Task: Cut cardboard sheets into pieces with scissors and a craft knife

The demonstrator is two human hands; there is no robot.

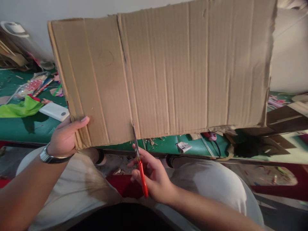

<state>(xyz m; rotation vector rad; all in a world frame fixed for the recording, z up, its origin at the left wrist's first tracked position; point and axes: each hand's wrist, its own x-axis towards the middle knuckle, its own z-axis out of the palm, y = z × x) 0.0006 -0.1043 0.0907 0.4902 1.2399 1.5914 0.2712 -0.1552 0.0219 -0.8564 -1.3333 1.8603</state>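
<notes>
Pale trousers [211, 184] cover my knees, which are spread apart, I judge, to leave my forearms room between them. My right hand [156, 178] has its fingers curled around the red handles of the scissors [141, 171], blades pointing away from me, probably so they line up with a crease. Whether the blades are parted I cannot tell; one shows against the front of the cardboard sheet [183, 73], crossing its lower edge.

My left hand [64, 136], a metal-banded watch [45, 157] at its wrist, pinches the sheet's lower left corner, thumb flat on the front and fingers hidden behind. That hold seems meant to steady the sheet, raised up before me and overlapping the table. Higher on the same crease, a dark slit runs down from the top edge.

Beyond lies the green table [24, 130]. Left of the sheet are a white device [54, 110] and a bright green cloth [20, 107], perhaps left aside for elbow room; at the right, cardboard scraps [286, 115]. Farthest back is the pale wall [79, 7].
</notes>
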